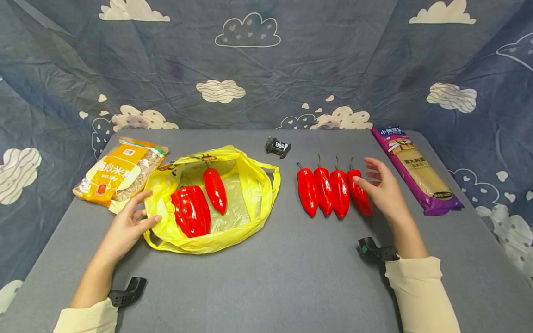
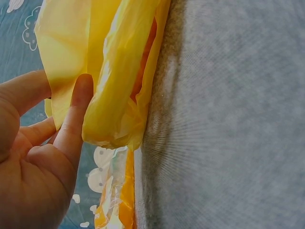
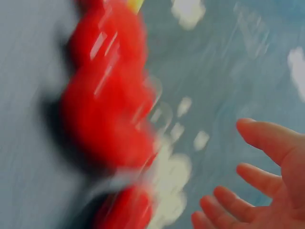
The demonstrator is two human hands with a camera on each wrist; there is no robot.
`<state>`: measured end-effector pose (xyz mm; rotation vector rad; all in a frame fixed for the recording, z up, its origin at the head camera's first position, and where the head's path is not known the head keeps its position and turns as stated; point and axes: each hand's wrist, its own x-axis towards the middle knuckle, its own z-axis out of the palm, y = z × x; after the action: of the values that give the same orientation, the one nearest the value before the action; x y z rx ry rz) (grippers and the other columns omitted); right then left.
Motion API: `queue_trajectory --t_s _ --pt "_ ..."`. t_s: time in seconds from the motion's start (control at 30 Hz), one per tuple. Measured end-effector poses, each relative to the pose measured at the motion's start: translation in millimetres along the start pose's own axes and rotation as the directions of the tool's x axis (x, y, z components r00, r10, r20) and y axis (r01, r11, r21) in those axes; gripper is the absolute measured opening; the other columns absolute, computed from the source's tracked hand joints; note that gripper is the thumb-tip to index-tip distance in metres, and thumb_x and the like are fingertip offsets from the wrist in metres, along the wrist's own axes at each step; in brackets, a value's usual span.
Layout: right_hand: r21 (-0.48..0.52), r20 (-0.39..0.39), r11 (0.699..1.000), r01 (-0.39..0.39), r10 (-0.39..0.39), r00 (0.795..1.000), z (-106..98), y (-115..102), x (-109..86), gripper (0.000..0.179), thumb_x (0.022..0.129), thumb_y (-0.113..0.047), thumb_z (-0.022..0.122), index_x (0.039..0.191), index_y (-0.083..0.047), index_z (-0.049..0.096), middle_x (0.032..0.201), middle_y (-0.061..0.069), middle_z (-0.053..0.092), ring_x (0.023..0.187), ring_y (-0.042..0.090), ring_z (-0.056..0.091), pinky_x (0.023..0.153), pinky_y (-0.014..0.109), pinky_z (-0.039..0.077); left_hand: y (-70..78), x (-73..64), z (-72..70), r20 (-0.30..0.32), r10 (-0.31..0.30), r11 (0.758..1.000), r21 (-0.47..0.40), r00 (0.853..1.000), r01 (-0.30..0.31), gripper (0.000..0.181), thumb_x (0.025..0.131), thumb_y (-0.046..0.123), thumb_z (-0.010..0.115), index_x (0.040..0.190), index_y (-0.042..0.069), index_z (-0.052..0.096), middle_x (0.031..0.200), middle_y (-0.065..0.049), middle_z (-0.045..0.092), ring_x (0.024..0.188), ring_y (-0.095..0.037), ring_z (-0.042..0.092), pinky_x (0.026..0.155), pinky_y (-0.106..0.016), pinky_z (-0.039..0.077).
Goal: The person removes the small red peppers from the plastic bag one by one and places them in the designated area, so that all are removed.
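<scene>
A yellow plastic bag (image 1: 254, 222) lies with its mouth spread wide. My left hand (image 1: 129, 224) pinches its left edge; in the left wrist view the thumb (image 2: 78, 107) is on the near side of the plastic and the other fingers are behind it. Inside the bag are a thick red bell pepper (image 1: 191, 210) and a long red pepper (image 1: 215, 190). To the right, several long red peppers (image 1: 322, 189) lie in a row, stems pointing away. My right hand (image 1: 385, 187) is beside the rightmost pepper (image 1: 359, 192), fingers spread and holding nothing.
An orange and clear food packet (image 1: 118, 171) lies left of the bag. At the back middle is a small black object with a white label (image 1: 277, 147). A purple pasta packet (image 1: 418, 171) lies at the right. A cloud-patterned cloth (image 1: 250, 69) hangs behind the grey table (image 1: 250, 286).
</scene>
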<state>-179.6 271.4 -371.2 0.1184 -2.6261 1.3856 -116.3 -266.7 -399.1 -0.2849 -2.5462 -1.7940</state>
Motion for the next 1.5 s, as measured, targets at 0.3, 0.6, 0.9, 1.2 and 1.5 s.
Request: queue_trajectory --t_s 0.3,0.6,0.9,1.2,1.5 --pt "0.147 0.014 0.951 0.272 -0.277 0.961 44 -118 -14.9 0.061 0.078 0.003 0.066 0.131 0.004 0.035 0.128 0.02 0.038 0.111 0.034 0.041 0.09 0.049 0.032 -0.2 1.9 0.6 -0.001 0.002 1.0 -0.003 1.0 -0.002 0.065 0.083 -0.006 0.059 0.136 -0.004 0.023 0.087 0.001 0.061 0.078 -0.007 0.059 0.059 -0.02 0.046" --pt "0.291 0.199 0.879 0.378 -0.442 0.875 124 -121 4.5 0.065 0.075 -0.008 0.073 0.132 -0.008 0.04 0.127 0.008 0.043 0.107 0.024 0.046 0.089 0.041 0.036 1.8 3.2 1.8 0.001 -0.003 1.0 0.007 1.0 0.003 0.065 0.083 -0.006 0.059 0.136 -0.005 0.023 0.085 -0.001 0.061 0.075 -0.004 0.058 0.058 -0.021 0.046" --pt "0.32 0.425 0.913 0.255 -0.379 0.822 191 -111 10.9 0.069 0.077 -0.017 0.072 0.135 -0.013 0.035 0.125 0.012 0.043 0.104 0.033 0.048 0.087 0.045 0.038 2.7 3.3 2.7 -0.003 0.002 1.0 0.024 1.0 -0.002 0.064 0.082 -0.005 0.06 0.135 -0.005 0.024 0.083 0.0 0.061 0.073 -0.004 0.057 0.056 -0.02 0.045" --pt "0.247 0.547 0.956 0.156 -0.271 0.792 225 -105 17.4 0.071 0.078 -0.022 0.071 0.137 -0.018 0.032 0.128 0.015 0.041 0.108 0.028 0.047 0.092 0.034 0.036 2.2 1.1 2.2 0.001 -0.007 0.999 0.038 1.0 0.007 0.064 0.083 -0.004 0.059 0.136 -0.004 0.022 0.093 -0.02 0.057 0.077 -0.003 0.057 0.059 -0.021 0.046" --pt "0.166 0.578 0.973 0.16 -0.227 0.784 245 -107 26.3 0.07 0.077 -0.027 0.071 0.136 -0.022 0.035 0.125 0.008 0.044 0.107 0.022 0.048 0.088 0.031 0.038 -0.2 0.1 0.7 -0.006 0.001 0.999 0.038 1.0 0.0 0.065 0.083 -0.005 0.059 0.136 -0.004 0.023 0.087 -0.003 0.059 0.076 -0.004 0.057 0.057 -0.02 0.045"
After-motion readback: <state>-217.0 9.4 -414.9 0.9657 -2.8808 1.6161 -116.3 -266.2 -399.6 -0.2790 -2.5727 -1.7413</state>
